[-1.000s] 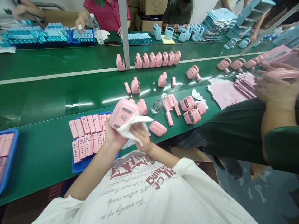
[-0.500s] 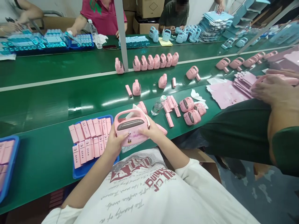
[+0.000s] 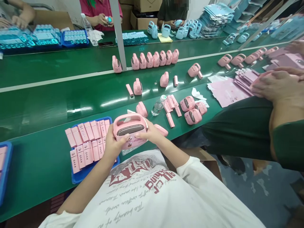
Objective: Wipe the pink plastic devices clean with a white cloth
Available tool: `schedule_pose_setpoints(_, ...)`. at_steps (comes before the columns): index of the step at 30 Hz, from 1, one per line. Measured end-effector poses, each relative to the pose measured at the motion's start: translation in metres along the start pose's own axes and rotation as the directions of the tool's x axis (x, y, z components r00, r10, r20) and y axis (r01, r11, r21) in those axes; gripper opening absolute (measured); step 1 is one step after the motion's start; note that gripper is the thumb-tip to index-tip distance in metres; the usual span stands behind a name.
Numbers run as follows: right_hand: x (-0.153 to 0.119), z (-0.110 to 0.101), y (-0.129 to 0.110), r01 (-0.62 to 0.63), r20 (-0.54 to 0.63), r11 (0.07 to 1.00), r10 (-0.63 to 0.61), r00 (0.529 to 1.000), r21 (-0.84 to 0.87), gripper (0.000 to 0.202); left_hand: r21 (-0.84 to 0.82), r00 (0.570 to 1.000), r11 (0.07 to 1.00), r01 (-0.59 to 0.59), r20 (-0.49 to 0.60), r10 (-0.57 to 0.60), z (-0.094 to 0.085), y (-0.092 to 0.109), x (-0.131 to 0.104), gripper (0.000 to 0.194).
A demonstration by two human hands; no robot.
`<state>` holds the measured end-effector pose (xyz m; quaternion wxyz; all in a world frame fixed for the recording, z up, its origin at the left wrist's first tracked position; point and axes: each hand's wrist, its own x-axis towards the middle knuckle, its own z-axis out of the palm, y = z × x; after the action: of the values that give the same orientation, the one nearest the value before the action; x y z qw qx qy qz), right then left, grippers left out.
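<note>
In the head view, the left hand [image 3: 114, 144] and right hand [image 3: 150, 131] grip a pink case [image 3: 130, 129] from either side, thumbs on its front, above the near edge of the green table [image 3: 45, 158]. Its shell looks smooth, so a loosened grip could let it drop. A white cloth [image 3: 129, 111] partly shows behind it; slack cloth might snag the handle. Swung forward, the case could knock the bottle [image 3: 157, 107].

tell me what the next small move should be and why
Probably bring the white cloth round to the dark front panel: the left grip and right grip hold the pink device between them, that panel faces the camera, and the cloth shows behind the handle.
</note>
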<state>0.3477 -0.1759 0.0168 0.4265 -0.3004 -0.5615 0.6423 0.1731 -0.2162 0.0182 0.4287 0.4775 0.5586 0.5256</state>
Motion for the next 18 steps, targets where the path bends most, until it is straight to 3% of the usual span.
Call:
schedule_pose_setpoints(3,0.000,-0.002,0.010,-0.075,-0.009,0.995,0.076,0.997,0.069,0.080,-0.079,0.990,0.991,0.108,0.103,-0.100,-0.001,0.003,0.011,0.059)
schedule_pose_setpoints(6,0.000,-0.003,0.020,-0.166,-0.026,0.970,0.173,0.985,0.179,0.075,-0.246,0.936,0.919,0.309,0.251,-0.247,0.000,0.010,0.024,0.046)
schedule_pose_setpoints(9,0.000,-0.014,0.025,-0.204,-0.256,0.979,0.199,0.946,0.007,0.051,-0.327,0.917,0.861,0.390,0.225,-0.330,0.004,0.014,0.033,0.034)
schedule_pose_setpoints(12,-0.005,-0.049,0.025,-0.242,-0.534,0.934,0.067,0.843,-0.263,0.041,-0.353,0.955,0.887,0.296,0.097,-0.280,0.004,0.009,0.036,0.025)
schedule_pose_setpoints(14,-0.011,-0.084,0.027,-0.422,-0.671,0.805,0.040,0.741,-0.417,0.041,-0.360,0.972,0.905,0.228,0.023,-0.236,0.001,0.003,0.037,0.021)
schedule_pose_setpoints(16,-0.018,-0.120,0.033,-0.703,-0.781,0.516,0.099,0.616,-0.489,0.038,-0.343,0.979,0.923,0.176,-0.034,-0.199,-0.006,-0.003,0.039,0.019)
schedule_pose_setpoints(18,-0.024,-0.149,0.046,-0.824,-0.830,0.337,0.174,0.530,-0.456,0.027,-0.290,0.984,0.947,0.135,-0.076,-0.163,-0.014,-0.007,0.042,0.021)
